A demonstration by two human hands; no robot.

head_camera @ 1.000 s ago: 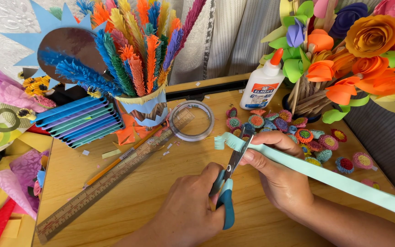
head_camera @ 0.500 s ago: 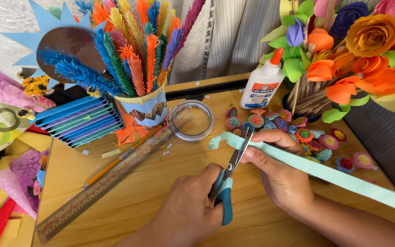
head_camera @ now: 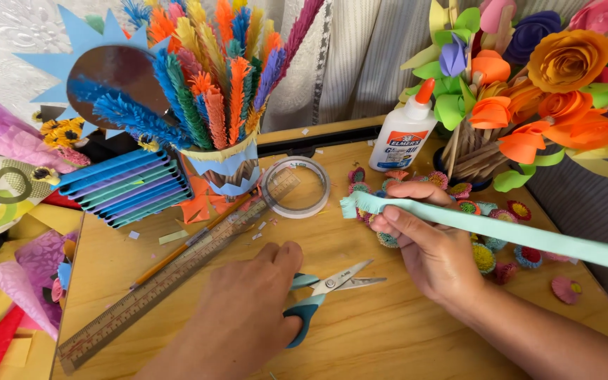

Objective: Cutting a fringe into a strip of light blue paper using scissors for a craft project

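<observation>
Right now the left hand (head_camera: 241,317) lies palm-down on the wooden table (head_camera: 360,338), its grip closed around the teal handles of a pair of scissors (head_camera: 321,292) that rest flat on the wood, blades slightly apart and pointing toward the right hand (head_camera: 431,246). That hand is raised just beyond the scissor tips, fingers and thumb clamped on a long folded strip of pale teal paper (head_camera: 501,229); the strip's fringed end pokes out past the fingers on the scissors' far side, while its long tail runs off away from them. Behind the scissors sits a clear tape roll (head_camera: 295,186), and a long ruler (head_camera: 177,271) with a pencil (head_camera: 188,243) beside it slants past the left hand. Small rolled paper flowers (head_camera: 483,257) are scattered around the right hand, a white glue bottle (head_camera: 406,130) stands farther back, and a cup of fringed paper stems (head_camera: 223,165) stands beyond the ruler.
</observation>
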